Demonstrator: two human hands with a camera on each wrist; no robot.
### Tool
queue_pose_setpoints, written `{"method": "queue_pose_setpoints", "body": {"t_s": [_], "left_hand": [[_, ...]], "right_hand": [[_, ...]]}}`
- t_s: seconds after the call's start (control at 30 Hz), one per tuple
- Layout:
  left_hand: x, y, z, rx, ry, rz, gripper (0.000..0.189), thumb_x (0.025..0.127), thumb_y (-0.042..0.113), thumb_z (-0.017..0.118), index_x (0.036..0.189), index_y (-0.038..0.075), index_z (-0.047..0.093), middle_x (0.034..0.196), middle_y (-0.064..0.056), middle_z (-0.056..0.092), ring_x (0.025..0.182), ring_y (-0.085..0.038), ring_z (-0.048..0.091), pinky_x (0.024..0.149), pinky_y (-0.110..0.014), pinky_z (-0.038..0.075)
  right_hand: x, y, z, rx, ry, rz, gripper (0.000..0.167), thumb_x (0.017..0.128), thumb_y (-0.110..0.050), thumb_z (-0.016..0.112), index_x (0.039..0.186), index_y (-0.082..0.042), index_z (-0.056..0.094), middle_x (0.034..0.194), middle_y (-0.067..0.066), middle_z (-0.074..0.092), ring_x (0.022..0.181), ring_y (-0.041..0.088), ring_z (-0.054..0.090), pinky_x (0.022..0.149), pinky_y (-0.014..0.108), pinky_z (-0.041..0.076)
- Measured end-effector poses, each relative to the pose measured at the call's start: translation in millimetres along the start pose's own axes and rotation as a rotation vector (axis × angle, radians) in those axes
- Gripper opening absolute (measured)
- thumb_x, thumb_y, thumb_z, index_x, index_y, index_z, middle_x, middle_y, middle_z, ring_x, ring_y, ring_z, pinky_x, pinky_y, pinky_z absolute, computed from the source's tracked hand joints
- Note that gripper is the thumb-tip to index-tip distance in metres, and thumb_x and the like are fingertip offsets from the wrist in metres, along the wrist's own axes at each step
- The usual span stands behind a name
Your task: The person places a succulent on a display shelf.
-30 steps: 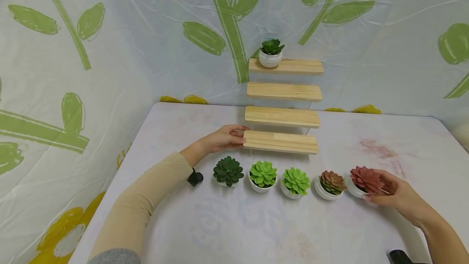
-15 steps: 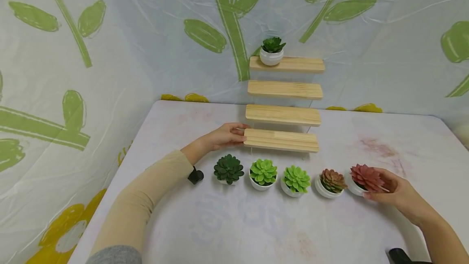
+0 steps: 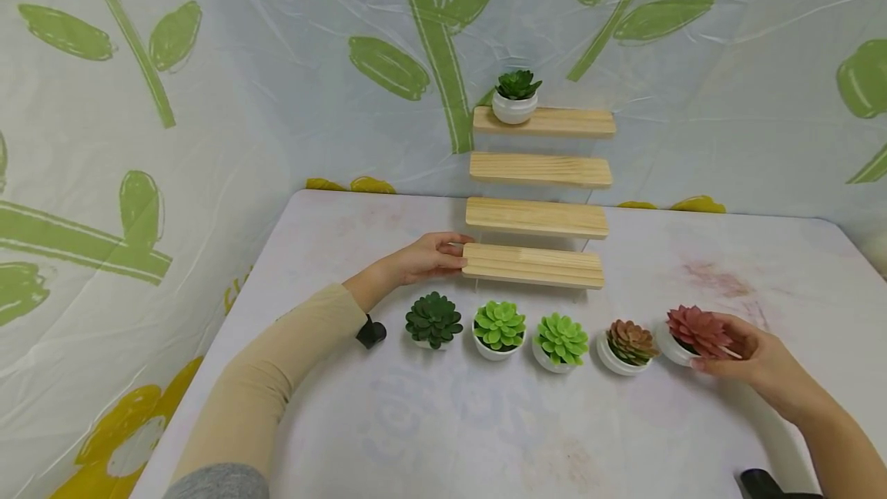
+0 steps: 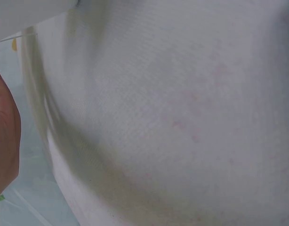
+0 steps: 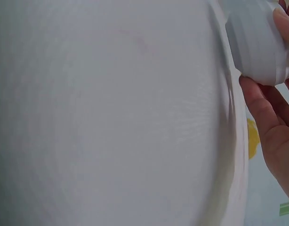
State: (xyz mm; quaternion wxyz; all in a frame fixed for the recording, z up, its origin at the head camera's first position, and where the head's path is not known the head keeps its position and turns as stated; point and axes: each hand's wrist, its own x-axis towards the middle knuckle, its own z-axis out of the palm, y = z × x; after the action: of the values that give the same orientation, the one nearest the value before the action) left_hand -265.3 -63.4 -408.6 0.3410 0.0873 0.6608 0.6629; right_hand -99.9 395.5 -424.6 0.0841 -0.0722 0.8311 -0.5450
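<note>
My right hand (image 3: 762, 364) holds the white pot of a pinkish-red succulent (image 3: 698, 331) at the right end of a row of potted plants. In the right wrist view, fingers and thumb grip that white pot (image 5: 260, 42) from its sides. My left hand (image 3: 423, 259) pinches the left end of the lowest board of a stepped wooden plant shelf (image 3: 532, 265). Only part of the left hand (image 4: 4, 136) shows at the edge of the left wrist view. A green succulent in a white pot (image 3: 515, 108) stands on the left of the top board.
In front of the shelf stand a dark green succulent (image 3: 433, 319), two bright green ones (image 3: 500, 325) and a brownish one (image 3: 631, 343), all in white pots on the white-covered table (image 3: 485, 437). A leaf-printed sheet (image 3: 291, 75) hangs behind.
The right hand and the pinkish-red succulent have shifted slightly to the right and up. The left hand stays at the board's end.
</note>
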Motion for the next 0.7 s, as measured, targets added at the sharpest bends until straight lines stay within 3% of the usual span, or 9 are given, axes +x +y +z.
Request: {"method": "queue_pose_setpoints", "body": {"t_s": [0.13,0.47,0.7], "left_hand": [[-0.1,-0.2,-0.4,0.012,0.01,0.003,0.049,0.09,-0.005,0.056,0.137,0.002,0.043,0.11,-0.013,0.053,0.093,-0.019,0.057,0.085,-0.028,0.051],[-1.0,0.8,1.1,0.021,0.006,0.013,0.049,0.091,-0.004,0.055,0.138,0.002,0.042,0.11,-0.012,0.053,0.093,-0.018,0.056,0.083,-0.027,0.051],[-0.7,-0.8,0.7,0.011,0.014,0.005,0.049,0.091,-0.004,0.056,0.137,0.002,0.043,0.108,-0.012,0.053,0.093,-0.017,0.056,0.091,-0.032,0.049]], "right_hand": [[2.6,-3,-2,0.045,0.0,0.006,0.057,0.083,0.012,0.06,0.119,-0.032,0.053,0.111,-0.023,0.058,0.099,-0.01,0.053,0.068,0.016,0.052],[11.5,-15,-4,-0.078,0.053,0.037,0.055,0.085,0.003,0.063,0.119,-0.038,0.049,0.105,-0.027,0.056,0.094,-0.011,0.051,0.067,0.012,0.048],[21.3,-26,-4,-0.07,0.078,0.035,0.057,0.084,0.004,0.064,0.121,-0.037,0.049,0.105,-0.028,0.054,0.094,-0.012,0.049,0.071,0.007,0.045]]}}
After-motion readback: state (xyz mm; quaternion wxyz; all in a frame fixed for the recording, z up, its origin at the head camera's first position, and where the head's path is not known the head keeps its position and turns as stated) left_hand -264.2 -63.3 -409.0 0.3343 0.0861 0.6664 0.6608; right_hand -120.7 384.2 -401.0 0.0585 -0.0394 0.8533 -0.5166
